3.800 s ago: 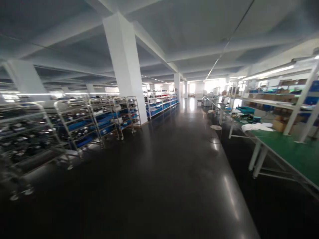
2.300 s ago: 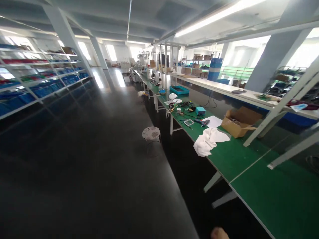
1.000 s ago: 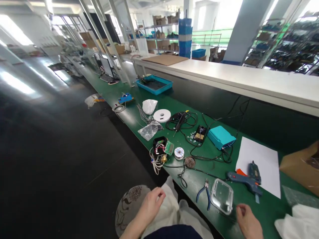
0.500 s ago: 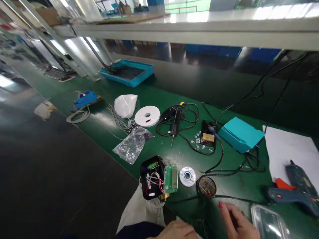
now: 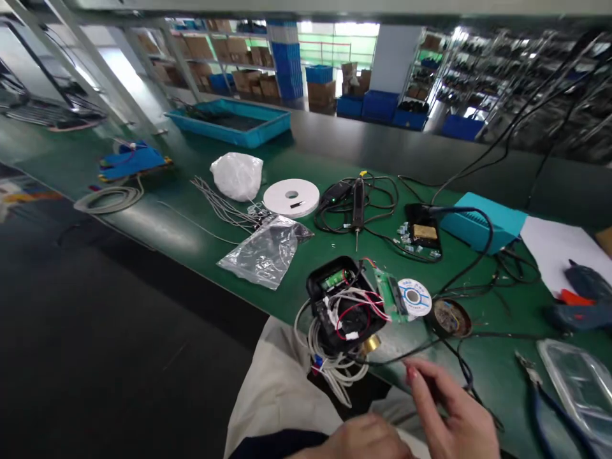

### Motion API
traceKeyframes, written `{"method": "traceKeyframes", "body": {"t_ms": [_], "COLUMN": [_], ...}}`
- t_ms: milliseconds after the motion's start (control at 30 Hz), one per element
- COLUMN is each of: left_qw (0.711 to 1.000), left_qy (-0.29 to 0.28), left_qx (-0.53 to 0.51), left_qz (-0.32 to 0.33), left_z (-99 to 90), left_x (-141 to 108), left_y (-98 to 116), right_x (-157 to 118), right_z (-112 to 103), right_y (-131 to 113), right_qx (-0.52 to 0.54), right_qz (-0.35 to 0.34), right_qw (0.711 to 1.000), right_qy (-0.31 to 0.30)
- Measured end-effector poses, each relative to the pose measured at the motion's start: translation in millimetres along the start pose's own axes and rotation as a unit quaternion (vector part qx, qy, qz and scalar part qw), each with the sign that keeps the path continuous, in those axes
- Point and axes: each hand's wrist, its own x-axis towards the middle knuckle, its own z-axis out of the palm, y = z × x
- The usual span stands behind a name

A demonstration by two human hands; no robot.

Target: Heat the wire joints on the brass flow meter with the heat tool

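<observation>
At the bottom edge, my left hand (image 5: 366, 438) is blurred over my lap, its fingers mostly hidden. My right hand (image 5: 452, 408) is just right of it, thumb and forefinger pinched together near a black cable. Whatever lies between those fingertips is too small to make out. Beyond the hands, an open black plastic housing (image 5: 315, 280) rests at the table's front edge, with white, red and pink wires inside. A green circuit board (image 5: 385, 290) leans out of its right side. Coiled grey cable (image 5: 342, 379) hangs below the housing, beside a brass-coloured fitting (image 5: 371, 344).
A solder spool (image 5: 415, 298) and a round tin (image 5: 449, 317) sit right of the board. Pliers (image 5: 536, 382), a clear plastic box (image 5: 581, 382) and a glue gun (image 5: 581, 312) lie further right. Behind are a corded black tool (image 5: 358, 207), a plastic bag (image 5: 262, 255) and a teal box (image 5: 482, 223).
The view has swung, so the bench things appear shifted and the pliers now show. The circuit board looks more tilted beside the housing. Both hands stay low in the picture.
</observation>
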Motion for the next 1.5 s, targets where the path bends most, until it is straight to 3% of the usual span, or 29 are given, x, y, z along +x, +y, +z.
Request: {"method": "traceKeyframes", "body": {"t_ms": [67, 167, 333, 400, 467, 633, 733, 967, 1100, 1267, 1500], "left_qw": [0.997, 0.982, 0.9, 0.883, 0.891, 0.91, 0.903, 0.869, 0.844, 0.818, 0.762], "left_qy": [0.08, 0.14, 0.285, 0.279, 0.239, 0.07, 0.015, -0.017, -0.02, -0.033, -0.056], "left_qx": [0.019, 0.029, 0.054, 0.035, 0.013, -0.05, -0.08, -0.144, -0.171, -0.185, -0.157], "left_qz": [-0.008, -0.122, -0.326, -0.375, -0.385, -0.405, -0.422, -0.472, -0.507, -0.543, -0.625], "left_z": [-34.6, -84.5, -152.6, -171.5, -184.2, -193.7, -194.6, -214.9, -226.4, -229.4, -223.9], "left_x": [-7, -19, -14, 0, 18, 55, 61, 42, 44, 65, 88], "left_y": [8, 8, -26, -47, -68, -104, -112, -106, -102, -112, -142], "right_x": [-7, -6, 7, 13, 17, 27, 35, 68, 89, 95, 74], "right_z": [16, 36, 55, 59, 62, 63, 61, 60, 60, 59, 65], "right_y": [-11, -28, -50, -56, -62, -73, -73, -67, -68, -58, -39], "right_qx": [0.071, 0.159, 0.213, 0.215, 0.212, 0.24, 0.256, 0.255, 0.236, 0.178, 0.04], "right_qz": [0.081, 0.162, 0.199, 0.207, 0.221, 0.253, 0.262, 0.233, 0.216, 0.199, 0.138], "right_qw": [0.994, 0.973, 0.955, 0.953, 0.951, 0.936, 0.929, 0.932, 0.938, 0.958, 0.989], "right_qy": [-0.024, -0.047, -0.048, -0.046, -0.037, -0.035, -0.048, -0.111, -0.13, -0.101, -0.035]}}
